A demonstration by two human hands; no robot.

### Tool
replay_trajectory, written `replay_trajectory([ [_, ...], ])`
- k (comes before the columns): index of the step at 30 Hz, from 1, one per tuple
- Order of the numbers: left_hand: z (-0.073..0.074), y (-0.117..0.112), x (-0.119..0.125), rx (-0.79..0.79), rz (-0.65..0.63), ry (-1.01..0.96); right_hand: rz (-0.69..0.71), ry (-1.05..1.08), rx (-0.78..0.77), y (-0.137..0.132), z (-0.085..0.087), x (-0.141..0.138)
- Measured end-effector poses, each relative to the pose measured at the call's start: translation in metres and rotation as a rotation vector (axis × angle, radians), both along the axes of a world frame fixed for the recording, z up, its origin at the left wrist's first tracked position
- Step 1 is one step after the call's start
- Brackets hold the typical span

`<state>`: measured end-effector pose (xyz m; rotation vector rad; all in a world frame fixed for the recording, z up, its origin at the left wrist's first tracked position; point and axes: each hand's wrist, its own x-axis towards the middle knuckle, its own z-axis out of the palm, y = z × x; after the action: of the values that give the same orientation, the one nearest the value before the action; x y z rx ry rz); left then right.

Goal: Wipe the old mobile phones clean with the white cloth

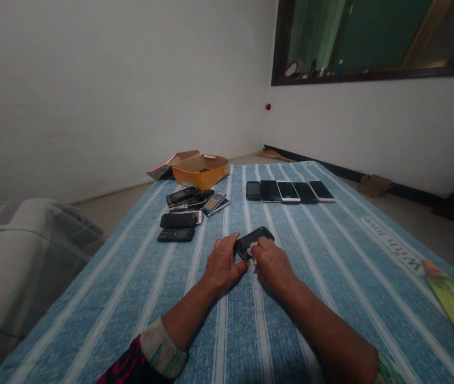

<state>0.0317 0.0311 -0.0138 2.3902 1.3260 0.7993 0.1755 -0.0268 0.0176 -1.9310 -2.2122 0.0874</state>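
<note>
bedsheet (355,277): blue, white stripes | phone (251,246): black | box (201,175): orange | sleeve (129,368): black, red

Black smartphone (253,241), rounded corners, lies angled on blue-striped cloth (331,304), which side up hidden. Left hand (222,264) fingers its near end. Right hand (272,264) sits over it, fingertips on a small white wad (253,250) against the dark surface.

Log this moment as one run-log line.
left hand: on black phone | right hand: on black phone | beyond: smartphones; keypad phones; orange box
</note>
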Motion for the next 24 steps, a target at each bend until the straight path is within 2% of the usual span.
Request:
replay_trajectory([
  [6,-0.002,0.002,-0.003,0.020,-0.052,-0.003,0.102,0.046,0.017,0.002,-0.002,-0.010],
  [12,-0.002,0.000,-0.002,0.019,-0.034,-0.009,-0.021,0.066,0.001,0.005,-0.001,0.000],
  [18,0.001,0.000,-0.001,0.018,-0.026,0.011,0.065,0.167,0.006,0.004,-0.004,-0.002],
  [20,0.003,0.000,0.001,-0.005,0.004,0.041,-0.005,0.158,0.006,0.008,-0.004,0.006],
  [24,0.008,-0.002,0.007,-0.027,0.048,0.083,-0.229,0.050,0.032,0.016,-0.001,0.029],
])
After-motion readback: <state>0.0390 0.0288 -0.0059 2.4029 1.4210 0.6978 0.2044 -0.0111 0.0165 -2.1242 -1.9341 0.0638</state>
